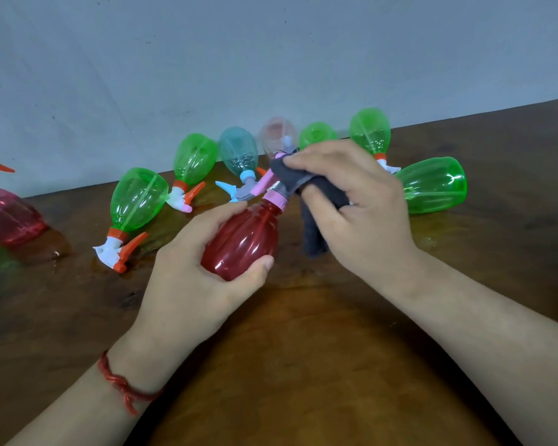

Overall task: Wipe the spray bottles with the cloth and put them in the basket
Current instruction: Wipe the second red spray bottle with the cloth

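A dark brown wooden table, glossy and blotched, meets a plain pale grey wall flecked with a few small dark marks. Along the back of the table spray bottles lie on their sides in a loose row: a near green bottle with a white head and orange trigger, a second green bottle, a teal bottle, a clear pinkish bottle, two further green bottles and, furthest right, an end green bottle; a pink bottle lies at the left edge. In the middle, held above the table, is the red spray bottle: translucent, ribbed lengthwise, round-bodied, with a pink collar at the neck, tilted so its head points away and rightward. The left hand curls round its body, thumb on the near side. The right hand grips a dark grey cloth wrapped over the bottle's spray head, fingers pinching it there, a fold hanging down. A red cord bracelet circles the left wrist
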The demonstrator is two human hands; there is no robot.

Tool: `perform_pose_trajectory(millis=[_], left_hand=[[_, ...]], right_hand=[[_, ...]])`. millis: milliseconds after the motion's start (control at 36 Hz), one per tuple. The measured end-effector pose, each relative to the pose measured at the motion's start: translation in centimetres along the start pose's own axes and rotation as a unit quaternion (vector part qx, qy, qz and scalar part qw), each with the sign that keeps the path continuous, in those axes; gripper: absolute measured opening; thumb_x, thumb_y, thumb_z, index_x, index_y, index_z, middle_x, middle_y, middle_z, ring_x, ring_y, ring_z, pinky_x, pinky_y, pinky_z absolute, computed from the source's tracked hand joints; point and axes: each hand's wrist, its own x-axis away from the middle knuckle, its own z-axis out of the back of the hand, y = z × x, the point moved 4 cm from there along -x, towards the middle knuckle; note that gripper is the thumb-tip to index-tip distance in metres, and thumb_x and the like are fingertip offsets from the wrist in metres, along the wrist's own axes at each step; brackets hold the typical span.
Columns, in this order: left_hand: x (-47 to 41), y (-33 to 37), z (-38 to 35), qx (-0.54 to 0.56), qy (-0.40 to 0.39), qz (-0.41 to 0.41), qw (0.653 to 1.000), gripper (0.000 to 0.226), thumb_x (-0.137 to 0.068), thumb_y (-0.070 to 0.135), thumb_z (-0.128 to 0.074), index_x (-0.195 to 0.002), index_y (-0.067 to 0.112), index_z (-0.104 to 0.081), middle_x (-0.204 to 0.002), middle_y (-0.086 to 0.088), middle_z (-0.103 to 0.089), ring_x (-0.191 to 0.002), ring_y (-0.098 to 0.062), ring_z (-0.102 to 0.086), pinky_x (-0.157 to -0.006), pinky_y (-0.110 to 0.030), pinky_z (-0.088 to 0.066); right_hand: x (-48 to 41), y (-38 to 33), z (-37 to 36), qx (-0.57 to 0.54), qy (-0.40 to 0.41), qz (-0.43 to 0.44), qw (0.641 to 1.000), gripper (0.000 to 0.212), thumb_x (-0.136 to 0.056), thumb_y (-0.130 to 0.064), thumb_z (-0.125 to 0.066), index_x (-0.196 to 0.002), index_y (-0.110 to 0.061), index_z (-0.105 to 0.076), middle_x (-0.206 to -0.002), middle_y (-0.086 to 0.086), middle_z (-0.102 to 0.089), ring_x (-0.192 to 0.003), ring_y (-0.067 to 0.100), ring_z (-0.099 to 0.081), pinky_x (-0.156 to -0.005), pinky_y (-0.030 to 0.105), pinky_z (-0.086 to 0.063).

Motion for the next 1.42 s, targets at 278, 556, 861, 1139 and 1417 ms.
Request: perform_pose_trajectory(millis=[278,556,861,1139,1417], left_hand=[[0.3,0.2,-0.5,-0.008,-0.01,-0.007,1.0,0.072,-0.075,0.056,-0.083,-0.142,0.037,-0.066,-0.132,0.019,-0.07,-0.122,-0.007,-0.068,-0.103,-0.036,-0.059],[0.0,-0.7,-0.6,0.201,-0.038,0.092,0.975,0.062,-0.075,0.044,-0.088,-0.134,0.033,-0.071,-0.131,0.004,-0.074,-0.119,-0.021,-0.073,-0.096,-0.051,-0.063],[-0.3,-2.0,-0.6,0.281,-0.016,0.114,0.953,0.061,-0.076,0.038,-0.087,-0.134,0.026,-0.072,-0.134,-0.004,-0.074,-0.124,-0.028,-0.071,-0.104,-0.062,-0.057],[-0.1,-2.3,-0.7,0.314,-0.022,0.131,0.94,0.06,-0.075,0.035,-0.087,-0.133,0.025,-0.073,-0.134,-0.004,-0.074,-0.124,-0.031,-0.071,-0.102,-0.06,-0.057],[-0.3,-2.2,-0.6,0.35,-0.039,0.143,0.925,0.063,-0.074,0.033,-0.085,-0.135,0.023,-0.071,-0.137,-0.007,-0.071,-0.124,-0.035,-0.07,-0.095,-0.054,-0.06]], right_hand=[[0.8,-0.3,-2.6,-0.005,-0.106,0.031,0.994,0.035,-0.09,0.009,-0.069,-0.117,-0.011,-0.08,-0.121,-0.001,-0.075,-0.11,0.027,-0.067,-0.099,0.042,-0.051],[-0.2,1.3,0.0,-0.027,0.027,-0.075,0.996,0.037,-0.09,0.011,-0.064,-0.117,-0.008,-0.078,-0.122,0.003,-0.07,-0.118,0.011,-0.065,-0.104,0.024,-0.048],[0.3,1.2,-1.4,-0.026,-0.087,-0.022,0.996,0.042,-0.088,0.014,-0.061,-0.115,-0.013,-0.081,-0.119,-0.005,-0.073,-0.114,0.019,-0.065,-0.102,0.038,-0.051],[0.0,1.5,-1.8,0.072,-0.123,0.052,0.989,0.038,-0.091,0.01,-0.058,-0.116,-0.01,-0.079,-0.119,0.0,-0.073,-0.105,0.029,-0.062,-0.096,0.033,-0.05],[-1.2,2.9,1.4,-0.086,0.053,-0.141,0.985,0.038,-0.089,0.013,-0.059,-0.113,-0.009,-0.078,-0.118,0.003,-0.072,-0.118,0.015,-0.067,-0.108,0.035,-0.05]])
